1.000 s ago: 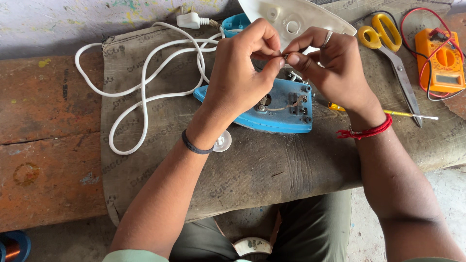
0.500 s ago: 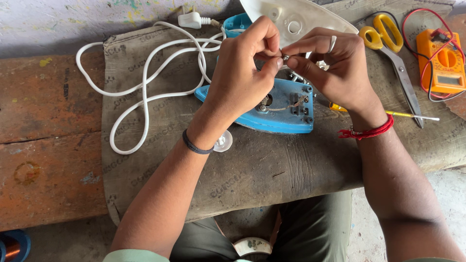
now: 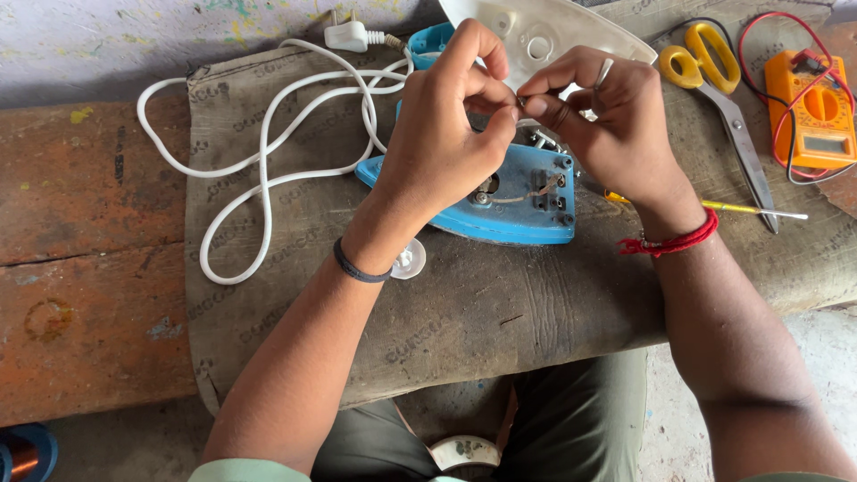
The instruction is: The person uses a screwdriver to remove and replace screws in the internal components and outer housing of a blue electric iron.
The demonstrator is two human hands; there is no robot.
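Note:
My left hand [image 3: 446, 134] and my right hand [image 3: 607, 116] meet fingertip to fingertip above an opened blue electric iron body [image 3: 518, 201]. Both pinch one small thin part, probably a wire end, too small to make out. The iron's inner metal terminals show below my fingers. Its white cover [image 3: 544, 31] lies just beyond my hands. A white power cord [image 3: 268, 170] with a plug [image 3: 344, 37] loops to the left of the iron. A small white round knob [image 3: 409, 259] lies by my left wrist.
Everything rests on a brown sackcloth [image 3: 500, 312] laid over a worn red wooden bench [image 3: 89, 268]. Yellow-handled scissors [image 3: 714, 80], an orange multimeter [image 3: 817, 107] with red and black leads, and a thin yellow screwdriver [image 3: 750, 210] lie to the right. A copper wire spool [image 3: 22, 451] sits at bottom left.
My hands stay pinched together over the iron, with only slight finger movement. Nothing else has moved.

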